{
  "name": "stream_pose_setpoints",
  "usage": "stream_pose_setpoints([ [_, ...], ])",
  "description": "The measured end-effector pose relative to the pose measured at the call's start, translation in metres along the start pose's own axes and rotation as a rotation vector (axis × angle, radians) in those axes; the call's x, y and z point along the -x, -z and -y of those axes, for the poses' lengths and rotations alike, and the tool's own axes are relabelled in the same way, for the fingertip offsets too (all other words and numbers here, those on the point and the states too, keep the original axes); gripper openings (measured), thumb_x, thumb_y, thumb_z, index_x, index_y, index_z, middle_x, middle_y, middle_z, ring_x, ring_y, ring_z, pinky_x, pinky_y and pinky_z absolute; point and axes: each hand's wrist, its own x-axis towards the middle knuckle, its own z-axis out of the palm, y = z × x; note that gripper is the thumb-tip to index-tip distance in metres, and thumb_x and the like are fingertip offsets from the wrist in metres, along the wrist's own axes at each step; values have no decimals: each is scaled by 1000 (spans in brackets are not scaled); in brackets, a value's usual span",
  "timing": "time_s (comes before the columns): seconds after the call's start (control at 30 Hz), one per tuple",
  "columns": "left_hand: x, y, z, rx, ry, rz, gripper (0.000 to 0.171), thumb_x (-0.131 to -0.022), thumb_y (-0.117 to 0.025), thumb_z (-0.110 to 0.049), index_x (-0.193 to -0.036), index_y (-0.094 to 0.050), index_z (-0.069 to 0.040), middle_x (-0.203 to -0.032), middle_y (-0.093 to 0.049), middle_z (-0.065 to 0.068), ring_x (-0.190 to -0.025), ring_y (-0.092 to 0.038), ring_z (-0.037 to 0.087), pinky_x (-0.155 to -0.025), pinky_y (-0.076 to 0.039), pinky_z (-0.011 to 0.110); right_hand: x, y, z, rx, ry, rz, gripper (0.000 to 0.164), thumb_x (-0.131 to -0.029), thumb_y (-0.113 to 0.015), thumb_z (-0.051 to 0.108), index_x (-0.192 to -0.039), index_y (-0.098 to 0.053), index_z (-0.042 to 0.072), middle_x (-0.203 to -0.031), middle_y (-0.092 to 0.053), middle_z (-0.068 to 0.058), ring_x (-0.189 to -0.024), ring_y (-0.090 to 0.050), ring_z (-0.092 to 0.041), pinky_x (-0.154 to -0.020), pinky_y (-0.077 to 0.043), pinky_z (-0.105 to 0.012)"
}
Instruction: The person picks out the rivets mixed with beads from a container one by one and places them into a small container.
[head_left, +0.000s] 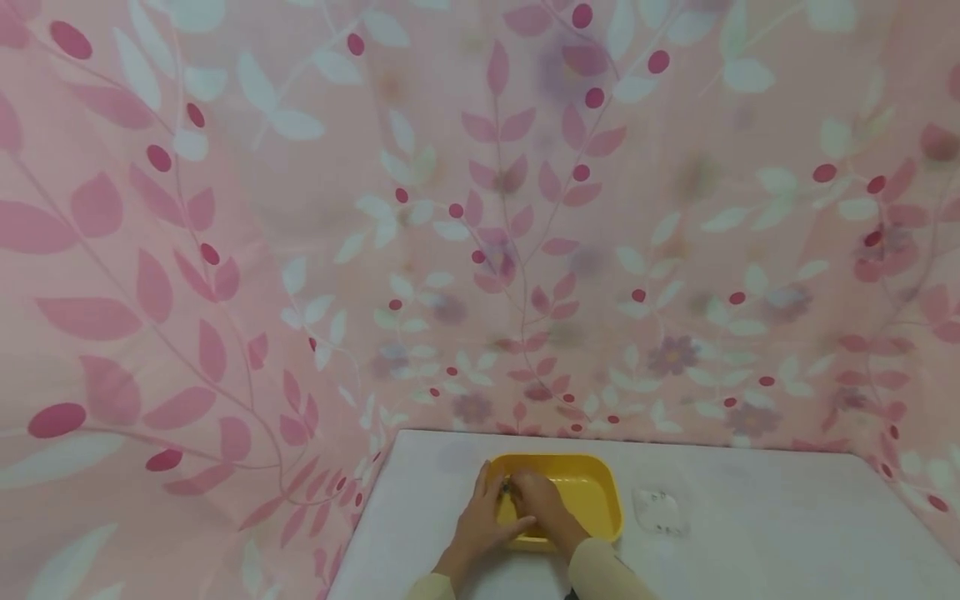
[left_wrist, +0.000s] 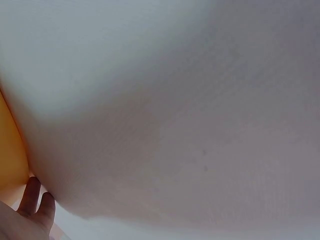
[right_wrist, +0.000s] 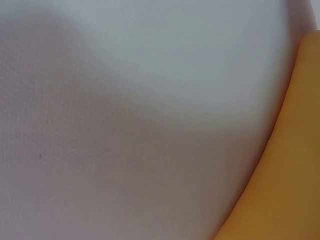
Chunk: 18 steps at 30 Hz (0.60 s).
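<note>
A shallow yellow tray (head_left: 588,492) with rounded corners sits on the white table. My left hand (head_left: 480,521) lies along its left side, fingers extended and thumb reaching over the tray's front left. In the left wrist view, the fingers (left_wrist: 31,195) touch the tray's outer wall (left_wrist: 11,150). Over the tray's left part, my right hand (head_left: 543,504) bends its fingers down round a small dark thing (head_left: 506,487). Its kind is too small to tell, and the hands partly cover it. The right wrist view shows mostly table and the tray's wall (right_wrist: 280,165).
A small clear piece (head_left: 660,511), perhaps a shallow container, lies on the white table (head_left: 765,525) right of the tray. Behind the table hangs a pink cloth (head_left: 675,250) printed with leaves and flowers, which continues along the left side.
</note>
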Motion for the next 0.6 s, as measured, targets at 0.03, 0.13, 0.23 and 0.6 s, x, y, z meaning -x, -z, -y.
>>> stream_pose_setpoints([
  [0.03,1,-1,0,0,-3,-2,102,-79,-63,-74,-151,-38,-7,-163,-19,21,-124,-58,37,-89,-56,52,1,0,0,11,3,2,6,-86,-74,12,-88,-69,12,-78,-56,5,-70,-47,-12,-70,-53,-30],
  [0.13,2,-2,1,3,-3,-2,101,-79,-63,-73,-151,-38,-8,-163,-20,21,-126,-56,39,-88,-56,53,3,0,2,44,13,2,6,-86,-75,12,-86,-68,12,-79,-56,5,-69,-47,-12,-69,-53,-29],
  [0.23,3,-2,0,2,-6,-2,101,-79,-64,-73,-151,-39,-8,-162,-20,22,-127,-55,41,-88,-55,54,5,0,3,95,44,-17,7,-85,-75,13,-83,-68,13,-79,-58,4,-68,-51,-13,-67,-54,-31],
  [0.6,1,0,-2,0,-7,-18,100,-79,-65,-73,-150,-41,-7,-163,-19,22,-129,-53,41,-89,-55,55,0,0,3,156,85,15,3,-84,-75,10,-85,-72,12,-78,-63,2,-69,-55,-16,-70,-55,-34],
])
